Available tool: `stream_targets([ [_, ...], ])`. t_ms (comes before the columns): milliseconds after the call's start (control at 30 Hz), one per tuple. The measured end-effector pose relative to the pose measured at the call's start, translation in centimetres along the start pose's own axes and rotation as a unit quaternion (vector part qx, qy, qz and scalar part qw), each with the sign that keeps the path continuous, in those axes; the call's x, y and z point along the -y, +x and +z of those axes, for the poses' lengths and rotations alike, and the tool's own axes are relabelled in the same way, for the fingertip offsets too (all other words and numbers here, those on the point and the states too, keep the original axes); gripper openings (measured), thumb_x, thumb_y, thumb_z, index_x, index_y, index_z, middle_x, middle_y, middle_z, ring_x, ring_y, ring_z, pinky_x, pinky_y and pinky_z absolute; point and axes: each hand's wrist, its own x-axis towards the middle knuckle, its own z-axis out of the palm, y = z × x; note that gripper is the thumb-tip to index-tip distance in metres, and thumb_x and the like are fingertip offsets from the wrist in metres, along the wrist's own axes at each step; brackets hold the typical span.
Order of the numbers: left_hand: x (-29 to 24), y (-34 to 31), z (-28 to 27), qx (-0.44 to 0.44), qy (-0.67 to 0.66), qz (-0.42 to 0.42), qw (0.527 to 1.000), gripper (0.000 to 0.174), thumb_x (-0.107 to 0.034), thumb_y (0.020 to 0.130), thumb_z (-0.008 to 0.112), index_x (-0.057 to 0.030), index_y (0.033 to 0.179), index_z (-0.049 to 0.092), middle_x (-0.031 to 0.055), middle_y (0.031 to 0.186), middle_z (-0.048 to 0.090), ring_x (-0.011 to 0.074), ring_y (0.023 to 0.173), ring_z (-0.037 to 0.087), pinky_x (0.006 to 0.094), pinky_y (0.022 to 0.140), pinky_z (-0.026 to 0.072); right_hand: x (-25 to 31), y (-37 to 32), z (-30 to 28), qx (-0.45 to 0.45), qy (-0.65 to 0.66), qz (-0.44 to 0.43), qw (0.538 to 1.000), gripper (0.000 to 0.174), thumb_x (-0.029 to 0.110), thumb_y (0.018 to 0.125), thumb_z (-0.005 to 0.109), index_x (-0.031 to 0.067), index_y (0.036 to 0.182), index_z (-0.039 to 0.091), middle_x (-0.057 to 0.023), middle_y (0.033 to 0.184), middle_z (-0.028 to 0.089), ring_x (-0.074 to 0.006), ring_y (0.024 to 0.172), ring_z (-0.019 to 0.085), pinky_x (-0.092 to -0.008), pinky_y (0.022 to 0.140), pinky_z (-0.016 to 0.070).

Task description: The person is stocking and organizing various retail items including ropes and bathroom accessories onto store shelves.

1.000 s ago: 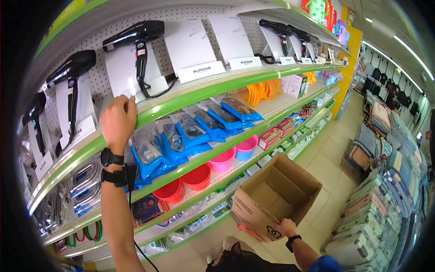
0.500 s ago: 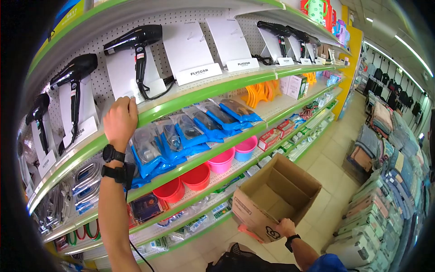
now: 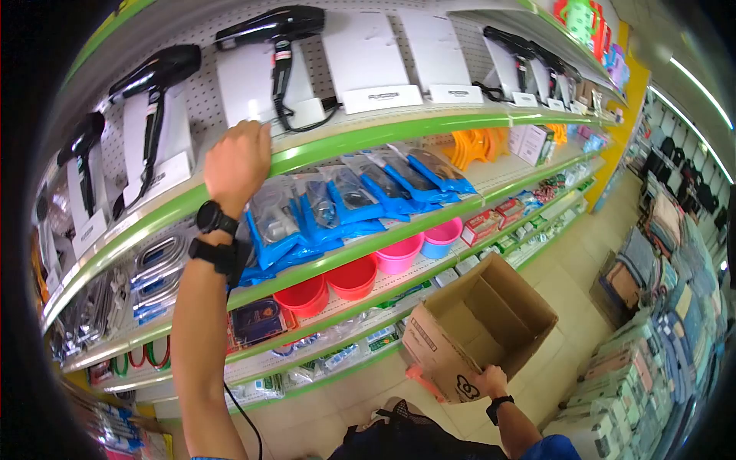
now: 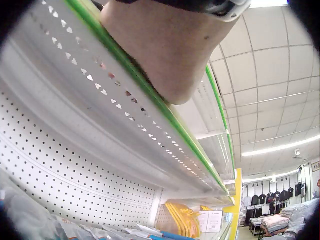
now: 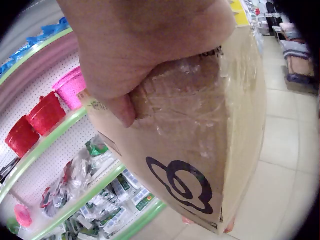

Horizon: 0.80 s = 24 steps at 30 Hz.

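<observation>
My left hand lies over the green front edge of the upper shelf. It is just left of the base of a black hair dryer on a white stand. Its fingertips are hidden behind the back of the hand, and I cannot tell whether they hold anything. In the left wrist view the heel of that hand presses close to the shelf's green edge. My right hand grips the near rim of an open, bare-bottomed cardboard box, its thumb outside the printed wall in the right wrist view.
More hair dryers stand left and right on the shelf. Below lie blue-edged packs, red buckets and pink ones. A tiled aisle separates the shelves from stacked bedding on the right.
The head view has tilted downward and turned left, so the shelves appear higher and further right. My left hand stays at the shelf edge beside the dryer; my right hand keeps its grip on the box.
</observation>
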Motion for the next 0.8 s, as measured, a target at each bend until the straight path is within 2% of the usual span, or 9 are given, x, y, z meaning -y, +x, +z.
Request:
stream_targets([
  [100, 0.4, -0.1, 0.3, -0.024, -0.013, 0.010, 1.000, 0.029, -0.029, 0.100, 0.053, -0.0061, 0.086, 0.064, 0.0155, 0.086, 0.067, 0.0387, 0.081, 0.066, 0.0494, 0.070, 0.0529, 0.2, -0.4, 0.1, 0.007, -0.021, -0.008, 1.000, 0.056, 0.052, 0.076, 0.070, 0.0006, 0.099, 0.075, -0.0254, 0.095, 0.072, -0.0400, 0.092, 0.071, -0.0472, 0.083, 0.0566],
  [167, 0.5, -0.2, 0.3, -0.037, -0.008, 0.010, 0.999, 0.028, -0.028, 0.099, 0.054, -0.0061, 0.084, 0.064, 0.0146, 0.086, 0.068, 0.0374, 0.080, 0.066, 0.0480, 0.070, 0.0536, -1.6, 0.6, 2.1, -0.035, -0.022, -0.073, 0.996, 0.057, 0.053, 0.077, 0.070, -0.0003, 0.097, 0.074, -0.0270, 0.089, 0.071, -0.0445, 0.087, 0.070, -0.0496, 0.080, 0.0564],
  [233, 0.6, -0.2, 0.4, -0.048, -0.001, 0.010, 0.999, 0.028, -0.027, 0.098, 0.054, -0.0060, 0.083, 0.065, 0.0138, 0.085, 0.068, 0.0361, 0.079, 0.067, 0.0466, 0.069, 0.0543, -2.4, 0.6, 2.3, -0.067, -0.103, -0.095, 0.988, 0.055, 0.052, 0.078, 0.069, 0.0006, 0.095, 0.074, -0.0277, 0.087, 0.071, -0.0451, 0.086, 0.070, -0.0507, 0.080, 0.0561],
  [467, 0.6, -0.3, 0.8, -0.071, 0.015, 0.034, 0.997, 0.028, -0.025, 0.095, 0.055, -0.0077, 0.075, 0.066, 0.0099, 0.080, 0.068, 0.0284, 0.076, 0.068, 0.0410, 0.064, 0.0570, -3.3, 0.6, 2.6, -0.011, -0.164, -0.050, 0.985, 0.056, 0.054, 0.081, 0.066, 0.0009, 0.096, 0.074, -0.0269, 0.088, 0.071, -0.0452, 0.088, 0.070, -0.0512, 0.083, 0.0554],
  [567, 0.7, -0.3, 1.0, -0.075, 0.021, 0.039, 0.996, 0.029, -0.025, 0.095, 0.055, -0.0080, 0.074, 0.065, 0.0093, 0.078, 0.068, 0.0276, 0.074, 0.068, 0.0397, 0.063, 0.0564, -2.8, 0.8, 2.7, -0.038, -0.130, -0.048, 0.990, 0.062, 0.059, 0.082, 0.063, -0.0012, 0.091, 0.075, -0.0266, 0.089, 0.072, -0.0435, 0.091, 0.070, -0.0503, 0.085, 0.0541],
  [633, 0.6, -0.3, 1.0, -0.071, 0.013, 0.036, 0.997, 0.026, -0.023, 0.096, 0.057, -0.0068, 0.077, 0.064, 0.0090, 0.078, 0.066, 0.0294, 0.073, 0.067, 0.0422, 0.066, 0.0553, -1.5, -0.2, 1.2, -0.024, -0.128, -0.029, 0.991, 0.057, 0.055, 0.081, 0.065, 0.0028, 0.100, 0.075, -0.0254, 0.094, 0.072, -0.0431, 0.093, 0.070, -0.0507, 0.086, 0.0548],
  [700, 0.5, -0.5, 1.1, -0.089, 0.028, 0.055, 0.994, 0.030, -0.026, 0.095, 0.057, -0.0074, 0.073, 0.066, 0.0093, 0.077, 0.067, 0.0268, 0.074, 0.067, 0.0387, 0.062, 0.0549, -1.4, -0.1, 1.3, -0.022, -0.126, -0.024, 0.991, 0.056, 0.054, 0.081, 0.065, 0.0032, 0.100, 0.075, -0.0252, 0.094, 0.073, -0.0431, 0.093, 0.070, -0.0504, 0.087, 0.0546],
  [800, 0.5, -0.5, 1.1, -0.099, 0.037, 0.072, 0.992, 0.030, -0.026, 0.095, 0.058, -0.0070, 0.074, 0.066, 0.0094, 0.076, 0.067, 0.0270, 0.074, 0.066, 0.0389, 0.063, 0.0548, -2.4, 0.6, 2.2, -0.015, -0.128, -0.013, 0.992, 0.053, 0.052, 0.080, 0.065, 0.0038, 0.100, 0.075, -0.0249, 0.095, 0.073, -0.0428, 0.093, 0.070, -0.0500, 0.087, 0.0546],
])
